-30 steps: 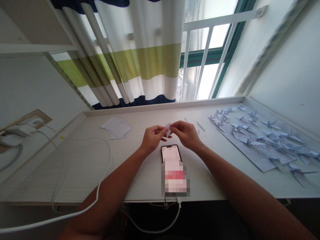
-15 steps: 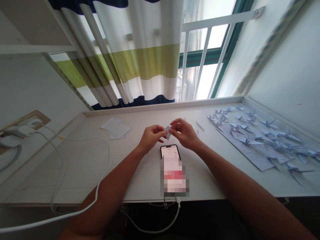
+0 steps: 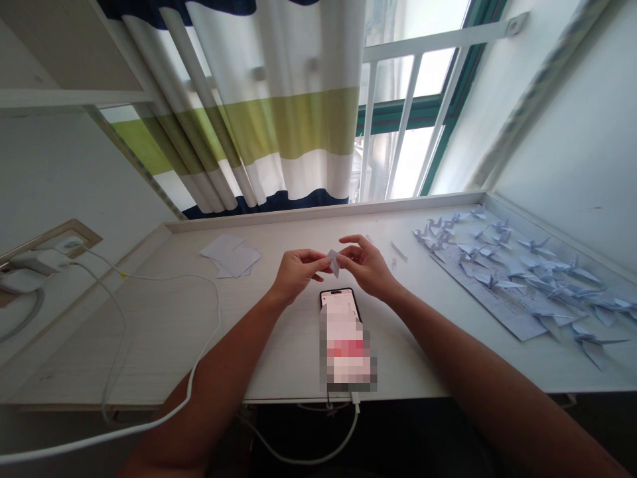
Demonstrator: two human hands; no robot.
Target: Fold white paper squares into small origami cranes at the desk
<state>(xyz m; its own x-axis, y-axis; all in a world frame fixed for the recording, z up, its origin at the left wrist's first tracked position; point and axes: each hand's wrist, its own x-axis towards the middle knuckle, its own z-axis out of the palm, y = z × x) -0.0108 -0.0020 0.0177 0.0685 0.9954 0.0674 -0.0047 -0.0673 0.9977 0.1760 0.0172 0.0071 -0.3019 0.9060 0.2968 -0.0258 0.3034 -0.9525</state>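
A small folded white paper piece point(image 3: 334, 263) is held up between my two hands, just above the top end of a phone point(image 3: 343, 332). My left hand point(image 3: 299, 272) pinches its left side between thumb and fingers. On the other side, my right hand point(image 3: 365, 265) grips the right edge with thumb and fingertips, one finger raised and stretched out. The phone lies screen up on the white desk point(image 3: 279, 352), its display partly blurred.
Loose white paper sheets point(image 3: 231, 255) lie left of my hands. Several folded paper cranes point(image 3: 492, 282) cover the right side, some on a printed sheet point(image 3: 527, 325). Paper scraps point(image 3: 399, 251) lie behind my right hand. A white cable point(image 3: 219, 312) crosses my left forearm.
A finger of my right hand has lifted and straightened a little. The folded paper has shifted and tilted slightly between my hands.
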